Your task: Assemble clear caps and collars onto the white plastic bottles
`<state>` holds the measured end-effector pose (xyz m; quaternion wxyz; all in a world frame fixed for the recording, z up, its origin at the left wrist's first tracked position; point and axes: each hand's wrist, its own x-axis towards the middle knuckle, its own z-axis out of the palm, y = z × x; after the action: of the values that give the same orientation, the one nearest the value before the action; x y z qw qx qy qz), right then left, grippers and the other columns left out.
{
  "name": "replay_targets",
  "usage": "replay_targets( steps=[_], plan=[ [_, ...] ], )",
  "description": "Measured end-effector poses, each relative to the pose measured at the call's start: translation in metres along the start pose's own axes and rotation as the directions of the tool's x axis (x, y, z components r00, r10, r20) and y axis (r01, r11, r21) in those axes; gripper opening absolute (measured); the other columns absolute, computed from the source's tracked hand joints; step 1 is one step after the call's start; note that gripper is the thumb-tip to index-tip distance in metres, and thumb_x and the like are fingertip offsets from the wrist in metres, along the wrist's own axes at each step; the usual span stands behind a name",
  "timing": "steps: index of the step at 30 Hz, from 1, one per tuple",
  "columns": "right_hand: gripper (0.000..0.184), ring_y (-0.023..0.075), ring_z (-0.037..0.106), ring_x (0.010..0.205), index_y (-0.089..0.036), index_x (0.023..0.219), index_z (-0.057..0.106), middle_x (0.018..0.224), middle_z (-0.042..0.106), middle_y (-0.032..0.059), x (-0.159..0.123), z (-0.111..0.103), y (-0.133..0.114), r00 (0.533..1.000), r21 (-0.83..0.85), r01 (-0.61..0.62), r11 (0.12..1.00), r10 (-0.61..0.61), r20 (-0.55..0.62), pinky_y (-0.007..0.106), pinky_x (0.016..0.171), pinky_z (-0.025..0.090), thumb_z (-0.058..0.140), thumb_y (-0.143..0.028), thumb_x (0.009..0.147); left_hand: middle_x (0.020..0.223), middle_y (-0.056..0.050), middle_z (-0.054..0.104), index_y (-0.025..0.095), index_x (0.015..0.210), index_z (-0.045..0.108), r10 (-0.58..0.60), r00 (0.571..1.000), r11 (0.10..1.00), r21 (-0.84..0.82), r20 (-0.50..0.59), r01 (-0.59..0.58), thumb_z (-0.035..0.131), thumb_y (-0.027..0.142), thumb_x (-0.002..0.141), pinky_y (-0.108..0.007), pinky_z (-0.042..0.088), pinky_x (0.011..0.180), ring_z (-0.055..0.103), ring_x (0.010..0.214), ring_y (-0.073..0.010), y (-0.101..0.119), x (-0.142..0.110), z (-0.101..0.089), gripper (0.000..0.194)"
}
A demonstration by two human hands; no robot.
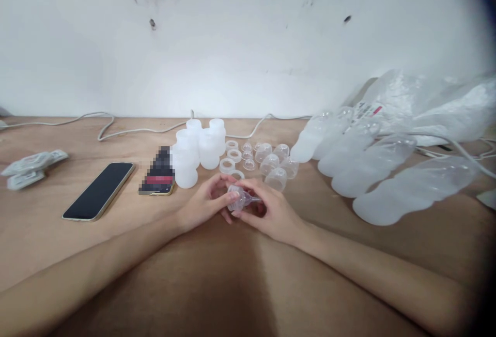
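Observation:
Between both hands, just above the table near its middle, is a clear baby bottle nipple in a screw ring (234,198), with a thin pointed tip toward the right. My left hand (211,197) grips the ring from the left, its thumb across the front. From the right, my right hand (267,205) closes its fingers and thumb around the nipple side. Fingers partly cover the piece. Just beyond are several loose white rings (233,155), small clear nipples (248,164) and clear dome caps (269,163). Open frosted bottles (210,150) stand behind my left hand.
Several capped frosted bottles (377,203) lie in a row at right, before a clear plastic bag (437,104). Two phones (99,190) and small white packets (33,164) are at left. A white cable (143,131) runs along the wall.

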<state>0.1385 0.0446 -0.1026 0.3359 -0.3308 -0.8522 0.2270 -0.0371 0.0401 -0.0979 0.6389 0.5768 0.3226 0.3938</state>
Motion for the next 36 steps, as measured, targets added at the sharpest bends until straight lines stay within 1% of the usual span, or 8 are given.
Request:
replay_targets(
  steps=[4, 7, 13, 16, 19, 27, 31, 36],
  plan=[
    [0.037, 0.0105, 0.053, 0.063, -0.023, 0.112, 0.041, 0.103, 0.055, 0.0060, -0.002, 0.000, 0.000, 0.999, 0.043, -0.021, 0.999, 0.022, -0.036, 0.022, 0.049, 0.045, 0.056, -0.028, 0.078, 0.095, -0.006, 0.054, 0.019, 0.109, 0.036, 0.124, 0.992, 0.973, 0.199, -0.017, -0.118, 0.054, 0.033, 0.081, -0.026, 0.052, 0.062, 0.058, 0.077, -0.0145, 0.008, -0.010, 0.004, 0.036],
    [0.037, 0.0087, 0.051, 0.057, -0.024, 0.111, 0.038, 0.092, 0.055, 0.0037, -0.004, 0.001, 0.000, 0.997, 0.082, -0.041, 0.996, 0.047, -0.064, 0.020, 0.045, 0.044, 0.055, -0.027, 0.079, 0.114, -0.011, 0.046, 0.020, 0.114, 0.037, 0.370, 0.928, 0.794, 0.534, -0.043, -0.291, 0.056, 0.028, 0.080, -0.026, 0.051, 0.066, 0.053, 0.094, -0.0183, 0.012, -0.019, 0.003, 0.040],
    [0.040, 0.0080, 0.046, 0.049, -0.025, 0.112, 0.034, 0.088, 0.053, 0.0030, -0.005, 0.001, 0.003, 0.992, 0.066, -0.086, 0.994, 0.092, -0.091, 0.023, 0.044, 0.044, 0.054, -0.030, 0.078, 0.096, -0.006, 0.049, 0.019, 0.103, 0.044, 0.809, 0.583, 0.262, 0.933, -0.072, -0.249, 0.063, 0.021, 0.073, -0.027, 0.045, 0.067, 0.049, 0.083, -0.0160, 0.018, -0.018, -0.012, 0.036],
    [0.039, 0.0078, 0.044, 0.046, -0.025, 0.112, 0.031, 0.084, 0.053, 0.0028, -0.006, 0.001, 0.004, 0.993, 0.084, -0.103, 0.991, 0.108, -0.050, 0.024, 0.043, 0.044, 0.051, -0.031, 0.080, 0.089, -0.004, 0.048, 0.018, 0.098, 0.044, 0.883, 0.405, 0.285, 0.956, -0.237, -0.063, 0.066, 0.024, 0.070, -0.030, 0.042, 0.070, 0.047, 0.078, -0.0153, 0.026, -0.011, -0.027, 0.037],
    [0.038, 0.0079, 0.045, 0.045, -0.025, 0.112, 0.030, 0.080, 0.053, 0.0017, -0.006, 0.000, 0.003, 0.993, 0.086, -0.108, 0.990, 0.111, -0.028, 0.023, 0.042, 0.043, 0.051, -0.031, 0.080, 0.095, -0.005, 0.047, 0.017, 0.101, 0.041, 0.867, 0.327, 0.380, 0.923, -0.376, 0.056, 0.070, 0.032, 0.064, -0.033, 0.041, 0.074, 0.045, 0.082, -0.0165, 0.026, -0.003, -0.044, 0.049],
    [0.036, 0.0099, 0.047, 0.048, -0.024, 0.109, 0.032, 0.075, 0.051, 0.0009, -0.008, -0.001, 0.003, 0.993, 0.067, -0.048, 0.997, 0.055, -0.109, 0.023, 0.042, 0.044, 0.051, -0.030, 0.079, 0.088, -0.004, 0.054, 0.017, 0.097, 0.043, 0.612, 0.557, 0.618, 0.779, -0.561, 0.105, 0.063, 0.041, 0.069, -0.031, 0.045, 0.067, 0.054, 0.080, -0.0179, -0.002, -0.005, -0.052, 0.042],
    [0.041, 0.0072, 0.046, 0.047, -0.025, 0.117, 0.030, 0.093, 0.053, 0.0050, -0.008, -0.001, 0.004, 0.989, 0.112, -0.048, 0.993, 0.063, -0.136, 0.023, 0.043, 0.045, 0.049, -0.028, 0.081, 0.098, -0.008, 0.052, 0.017, 0.100, 0.045, 0.722, 0.681, 0.298, 0.943, -0.123, -0.146, 0.066, 0.031, 0.068, -0.033, 0.042, 0.077, 0.051, 0.092, -0.0209, 0.000, -0.015, -0.037, 0.041],
    [0.042, 0.0067, 0.049, 0.051, -0.027, 0.119, 0.033, 0.111, 0.050, 0.0071, -0.005, -0.001, 0.002, 0.993, 0.068, -0.056, 0.996, 0.063, -0.103, 0.023, 0.045, 0.047, 0.051, -0.027, 0.081, 0.106, -0.010, 0.051, 0.019, 0.110, 0.046, 0.527, 0.807, 0.000, 0.949, 0.267, -0.314, 0.059, 0.030, 0.075, -0.037, 0.036, 0.080, 0.048, 0.096, -0.0234, 0.006, -0.016, -0.029, 0.039]
  ],
)
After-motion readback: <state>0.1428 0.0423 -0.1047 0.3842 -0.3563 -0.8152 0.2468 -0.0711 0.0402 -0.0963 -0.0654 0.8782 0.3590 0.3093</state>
